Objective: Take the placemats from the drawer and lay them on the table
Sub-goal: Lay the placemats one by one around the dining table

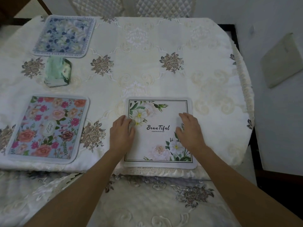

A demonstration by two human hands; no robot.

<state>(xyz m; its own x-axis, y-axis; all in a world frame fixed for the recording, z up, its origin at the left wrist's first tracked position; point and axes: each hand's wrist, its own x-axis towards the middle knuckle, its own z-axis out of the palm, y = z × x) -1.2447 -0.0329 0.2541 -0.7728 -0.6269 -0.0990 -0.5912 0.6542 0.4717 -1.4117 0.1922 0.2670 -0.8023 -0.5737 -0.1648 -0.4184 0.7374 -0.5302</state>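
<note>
We see a large desk (pixel 147 71) with rounded far corners. A cream tablecloth (pixel 205 89) with embroidered brown flowers covers it and hangs down over the near edge. Behind the far edge stand two chair backs (pixel 160 7) in quilted covers.

Three placemats lie flat on the cloth. The white placemat (pixel 157 141), with the word "Beautiful" and white flowers in two corners, lies at the near edge, a little right of the middle. The pink floral placemat (pixel 47 128) lies at the near left, well apart from the white one. The blue floral placemat (pixel 65 36) lies at the far left corner.

On the floor at the right we see a flat beige board (pixel 280 61).

Both hands rest on the white placemat. The left hand (pixel 122 133) lies over its left edge, and its fingers (pixel 124 122) are straight and close together, flat on the mat. The right hand (pixel 191 130) lies on the right part of the mat. Its fingers (pixel 184 117) are also close together, a little bent, touching the surface; they pinch nothing.

Between the blue and the pink placemat lies a small green packet (pixel 57 72), which looks like tissues.
</note>
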